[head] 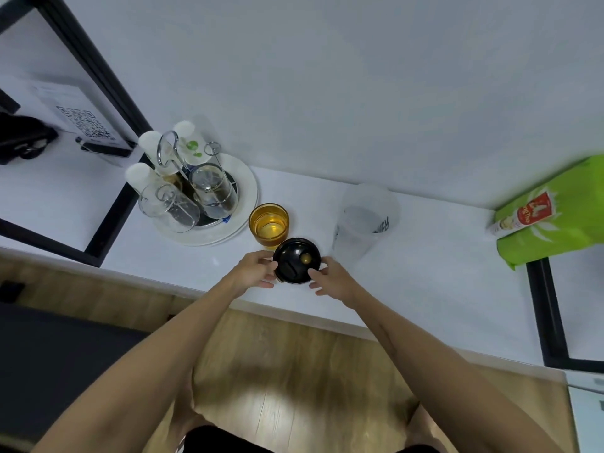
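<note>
A round black lid (295,260) with a small opening is held just above the white counter (425,289), near its front edge. My left hand (256,269) grips the lid's left rim with curled fingers and thumb. My right hand (330,278) pinches the right rim from the other side. Directly behind the lid stands an amber glass (268,223) holding yellow liquid. A frosted clear plastic cup (362,220) with black lettering stands to the right of the glass; I cannot tell what it holds.
A white plate (242,194) at the back left carries a chrome rack with upturned glasses and white bottles. A green bag (555,214) lies at the right. A black frame (108,93) borders a shelf with a QR-code sign (85,124). Wood floor lies below.
</note>
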